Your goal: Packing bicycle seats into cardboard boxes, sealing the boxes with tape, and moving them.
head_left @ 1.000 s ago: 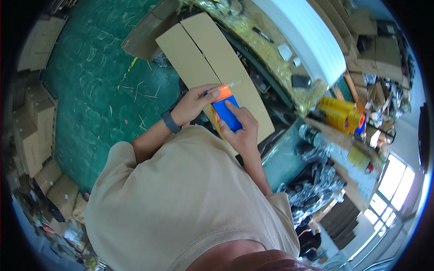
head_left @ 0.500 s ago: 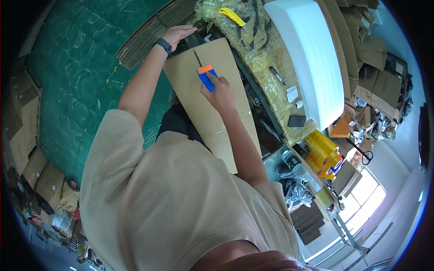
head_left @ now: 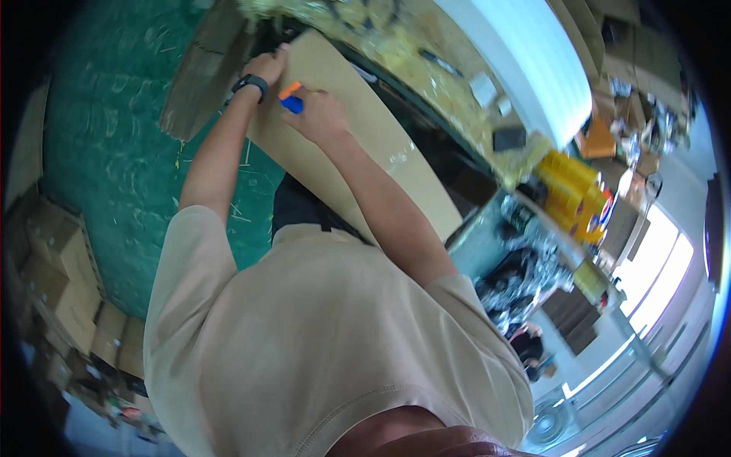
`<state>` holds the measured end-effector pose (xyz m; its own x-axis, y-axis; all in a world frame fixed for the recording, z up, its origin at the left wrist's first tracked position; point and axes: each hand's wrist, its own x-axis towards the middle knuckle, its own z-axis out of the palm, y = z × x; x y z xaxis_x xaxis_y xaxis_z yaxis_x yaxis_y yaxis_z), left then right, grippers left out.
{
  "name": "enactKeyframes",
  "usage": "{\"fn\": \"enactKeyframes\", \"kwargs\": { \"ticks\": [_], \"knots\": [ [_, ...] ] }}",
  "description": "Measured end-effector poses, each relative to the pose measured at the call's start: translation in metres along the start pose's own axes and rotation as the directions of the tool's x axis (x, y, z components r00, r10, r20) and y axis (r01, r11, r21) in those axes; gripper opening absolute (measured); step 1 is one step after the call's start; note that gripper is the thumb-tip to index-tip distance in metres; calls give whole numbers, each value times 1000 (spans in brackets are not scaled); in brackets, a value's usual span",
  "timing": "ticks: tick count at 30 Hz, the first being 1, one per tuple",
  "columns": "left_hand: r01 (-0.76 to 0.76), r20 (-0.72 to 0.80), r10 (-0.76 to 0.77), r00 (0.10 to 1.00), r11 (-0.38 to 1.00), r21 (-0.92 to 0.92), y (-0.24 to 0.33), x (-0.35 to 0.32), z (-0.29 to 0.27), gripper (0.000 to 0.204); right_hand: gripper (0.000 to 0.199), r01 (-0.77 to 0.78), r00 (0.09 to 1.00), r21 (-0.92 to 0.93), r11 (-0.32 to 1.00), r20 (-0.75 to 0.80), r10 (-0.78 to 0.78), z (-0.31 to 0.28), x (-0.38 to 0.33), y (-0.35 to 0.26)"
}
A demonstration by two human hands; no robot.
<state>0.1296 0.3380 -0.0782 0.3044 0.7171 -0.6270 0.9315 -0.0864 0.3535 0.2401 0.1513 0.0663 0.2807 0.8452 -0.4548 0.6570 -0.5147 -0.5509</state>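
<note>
A flattened brown cardboard box (head_left: 365, 145) lies across the edge of a workbench and over the green floor. My right hand (head_left: 318, 116) grips a blue and orange tape dispenser (head_left: 291, 97) and presses it on the cardboard near its far end. My left hand (head_left: 268, 64), with a dark watch (head_left: 251, 84) on the wrist, rests flat on the far left edge of the same cardboard, holding it down. Both arms reach forward over my beige shirt.
Flat cardboard sheets (head_left: 202, 72) lie on the green floor (head_left: 106, 152) to the left. The workbench (head_left: 426, 68) carries clutter, a white foam roll (head_left: 525, 61) and yellow tape rolls (head_left: 571, 186). Small brown boxes (head_left: 61, 259) are stacked at the lower left.
Both hands have moved further away along the cardboard. The right hand slid the tape dispenser toward the far end, and the left hand shifted to the far left edge.
</note>
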Motion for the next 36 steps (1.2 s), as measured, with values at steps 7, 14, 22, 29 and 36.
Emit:
{"fn": "enactKeyframes", "kwargs": {
  "ticks": [7, 14, 22, 29, 36],
  "knots": [
    [-140, -560, 406, 723, 879, 456, 66, -115, 124, 87, 50, 36, 999, -38, 999, -33, -38, -29, -205, 160],
    [-605, -6, 717, 697, 593, 532, 260, -365, 381, 90, 50, -129, 991, -132, 983, 22, 133, -61, -491, 393],
    [-615, -73, 762, 643, 571, 544, 277, -436, 498, 86, 47, -138, 990, -64, 988, 10, 139, -38, -538, 470],
    [-598, -85, 770, 632, 555, 578, 277, -439, 497, 84, 50, -197, 978, 38, 980, -54, 199, -4, -624, 572],
    [-655, -30, 809, 587, 496, 570, 281, -444, 515, 83, 42, -261, 965, 134, 956, 74, 253, 57, -520, 609]
  ]
}}
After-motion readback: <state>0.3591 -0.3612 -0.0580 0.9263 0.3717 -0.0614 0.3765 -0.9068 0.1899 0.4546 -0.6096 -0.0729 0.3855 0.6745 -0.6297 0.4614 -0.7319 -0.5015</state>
